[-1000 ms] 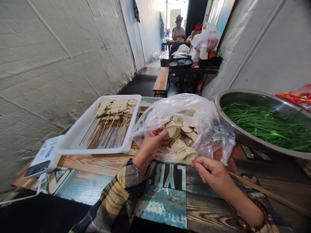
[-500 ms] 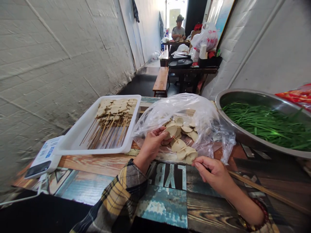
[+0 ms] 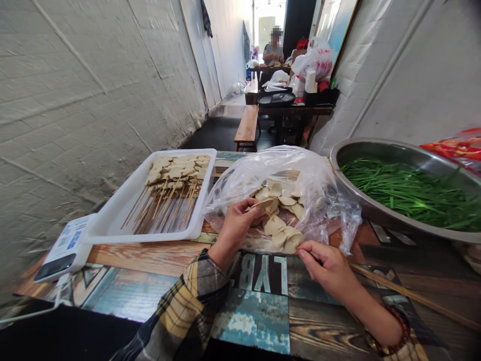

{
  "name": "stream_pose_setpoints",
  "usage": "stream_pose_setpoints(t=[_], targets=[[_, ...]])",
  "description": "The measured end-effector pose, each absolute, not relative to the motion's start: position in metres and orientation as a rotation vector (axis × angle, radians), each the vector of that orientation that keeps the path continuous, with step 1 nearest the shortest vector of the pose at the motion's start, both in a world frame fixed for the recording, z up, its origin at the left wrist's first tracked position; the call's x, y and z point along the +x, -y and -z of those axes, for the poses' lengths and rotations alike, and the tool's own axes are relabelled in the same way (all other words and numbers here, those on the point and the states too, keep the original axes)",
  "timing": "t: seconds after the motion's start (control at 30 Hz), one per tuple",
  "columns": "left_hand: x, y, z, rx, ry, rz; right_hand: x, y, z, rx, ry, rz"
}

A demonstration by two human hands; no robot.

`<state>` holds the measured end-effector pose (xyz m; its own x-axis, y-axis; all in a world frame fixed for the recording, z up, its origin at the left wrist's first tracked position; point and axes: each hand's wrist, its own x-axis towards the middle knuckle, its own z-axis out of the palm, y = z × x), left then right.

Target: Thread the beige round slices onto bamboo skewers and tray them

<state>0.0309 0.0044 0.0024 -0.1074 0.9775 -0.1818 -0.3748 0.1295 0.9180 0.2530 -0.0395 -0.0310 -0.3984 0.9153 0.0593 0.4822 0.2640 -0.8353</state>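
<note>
My left hand [image 3: 233,226] pinches a single round, flat beige slice [image 3: 264,204], now seen nearly edge-on. Close to it, the tip of a thin skewer pokes out past several threaded beige slices [image 3: 280,235]. The near end of that skewer is closed in the fingers of my right hand [image 3: 326,261], which hide most of its stick. Behind both hands, loose beige slices [image 3: 288,200] lie in a clear plastic bag [image 3: 259,165] with its mouth spread toward me. What food the slices are, I cannot tell.
To the left, a white tray [image 3: 112,220] holds finished-looking skewers of slices [image 3: 180,168]. A white device [image 3: 67,245] sits beside it. At right stand a metal basin [image 3: 338,150] of green stalks [image 3: 409,195] and long bare sticks [image 3: 409,293]. A person [image 3: 274,52] sits far back.
The slice in my left hand has turned from facing me to nearly edge-on, close to the skewer's tip. My right hand stays almost in place. The view has shifted slightly.
</note>
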Motion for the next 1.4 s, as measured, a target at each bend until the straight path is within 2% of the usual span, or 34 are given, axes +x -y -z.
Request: stream_pose_setpoints(t=[0.83,1.4], targets=[[0.0282,-0.0040,0.0005,0.579,-0.928,-1.332,0.2524,0.0423,0.0327,-1.209,2.075,-0.615],[0.0275,-0.0038,-0.0017,0.522,-0.919,-1.316,0.2541,0.0378,0.0342,-0.970,2.045,-0.443]])
